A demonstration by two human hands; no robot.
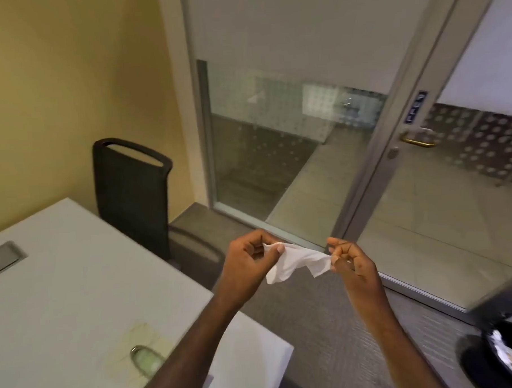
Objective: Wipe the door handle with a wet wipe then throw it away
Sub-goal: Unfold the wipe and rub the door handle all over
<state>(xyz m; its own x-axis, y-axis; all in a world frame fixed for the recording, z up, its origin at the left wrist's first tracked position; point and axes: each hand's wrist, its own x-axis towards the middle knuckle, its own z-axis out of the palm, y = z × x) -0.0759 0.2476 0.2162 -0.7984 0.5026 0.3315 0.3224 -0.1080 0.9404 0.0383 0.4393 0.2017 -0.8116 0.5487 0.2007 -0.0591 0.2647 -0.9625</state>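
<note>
A white wet wipe (296,262) is stretched between both hands above the floor, in front of the glass wall. My left hand (246,264) pinches its left end and my right hand (350,258) pinches its right end. The brass door handle (418,141) sits on the metal frame of the glass door (455,214) at the upper right, well beyond my hands. A black bin (496,356) with white scraps in it stands at the bottom right corner.
A white table (77,289) fills the lower left, with a wet wipe pack (144,360) near its front and a grey cable hatch (2,257) at the left. A black chair (131,193) stands behind it by the yellow wall. Grey carpet lies underfoot.
</note>
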